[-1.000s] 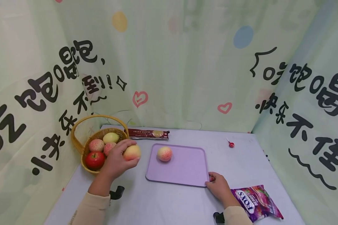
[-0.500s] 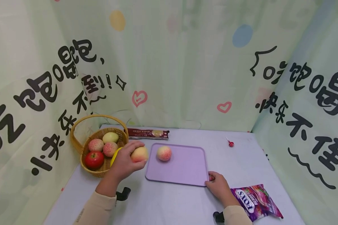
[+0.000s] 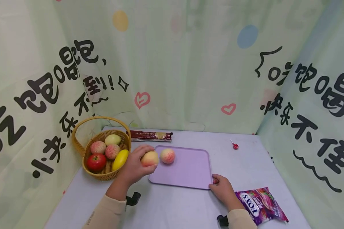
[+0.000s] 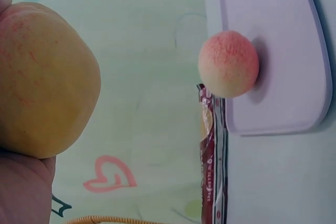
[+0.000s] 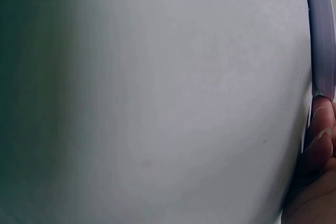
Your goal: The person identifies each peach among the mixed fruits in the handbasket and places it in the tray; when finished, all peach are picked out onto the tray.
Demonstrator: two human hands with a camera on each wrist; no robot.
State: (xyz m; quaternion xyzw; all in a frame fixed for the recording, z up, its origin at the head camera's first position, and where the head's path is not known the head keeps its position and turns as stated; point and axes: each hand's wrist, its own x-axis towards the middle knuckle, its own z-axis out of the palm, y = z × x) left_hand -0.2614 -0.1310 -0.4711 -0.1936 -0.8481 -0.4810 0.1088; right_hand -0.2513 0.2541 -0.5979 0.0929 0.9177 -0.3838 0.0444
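Observation:
My left hand point(image 3: 136, 165) grips a yellow peach with a pink blush point(image 3: 150, 158), held up over the left edge of the lilac tray point(image 3: 186, 173). In the left wrist view this peach point(image 4: 50, 80) fills the left side, with the thumb below it. Another peach, speckled pink point(image 3: 167, 156), sits on the tray toward its left end. At the tray's near right corner, my right hand point(image 3: 223, 190) holds the rim between thumb and fingers. The right wrist view shows those fingers point(image 5: 319, 145) against the end of the tray's edge.
Left of the tray stands a wicker basket point(image 3: 106, 176) with several fruits, including a red apple point(image 3: 96, 163) and a yellow mango-shaped fruit point(image 3: 120, 160). Behind lies a dark red spaghetti packet point(image 3: 150, 136). A red lollipop point(image 3: 235, 146) and a purple Fox's bag point(image 3: 261, 205) lie to the right.
My left hand has carried the yellow peach rightward from beside the basket to the tray's left edge, uncovering the yellow fruit in the basket. My right hand has stayed at the tray corner.

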